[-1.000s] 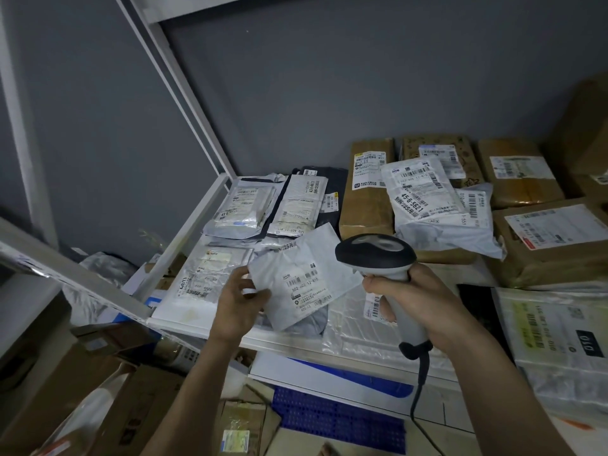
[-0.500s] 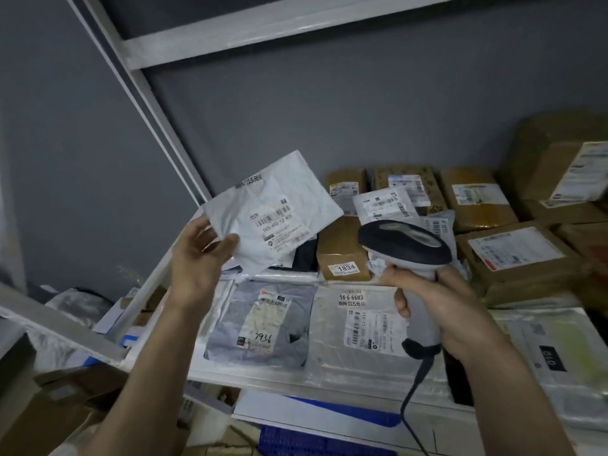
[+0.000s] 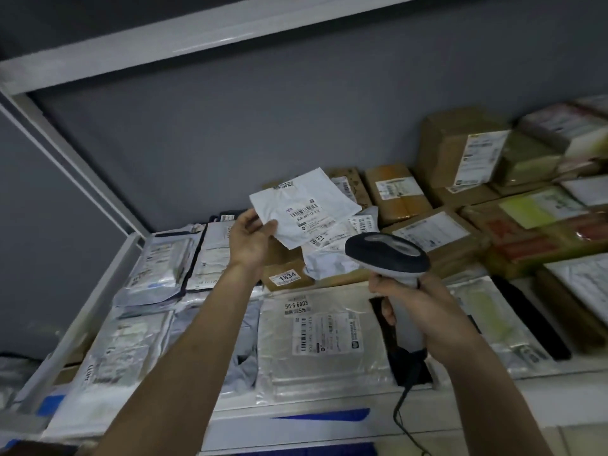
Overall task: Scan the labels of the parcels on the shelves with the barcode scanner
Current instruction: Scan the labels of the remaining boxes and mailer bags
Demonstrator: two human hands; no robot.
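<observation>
My left hand (image 3: 250,236) pinches the lower left corner of a flat white parcel bag (image 3: 304,205), held up over the back of the shelf with its barcode label facing me. My right hand (image 3: 422,315) grips the handle of a grey and black barcode scanner (image 3: 388,256). The scanner's head sits just right of and below the bag, pointing toward the shelf's rear. Its black cable (image 3: 403,409) hangs down past the shelf front.
The white metal shelf (image 3: 296,411) carries several flat plastic mailers at the front, one marked 56-6-6603 (image 3: 320,337). Brown cardboard boxes (image 3: 460,153) stack up at the back right, and one small box is tagged 1834 (image 3: 287,276). An upper shelf rail (image 3: 197,37) crosses overhead.
My left hand lifted the white bag off the shelf front, then carried it right and toward the back. The scanner stayed in my right hand, and my view tilted upward.
</observation>
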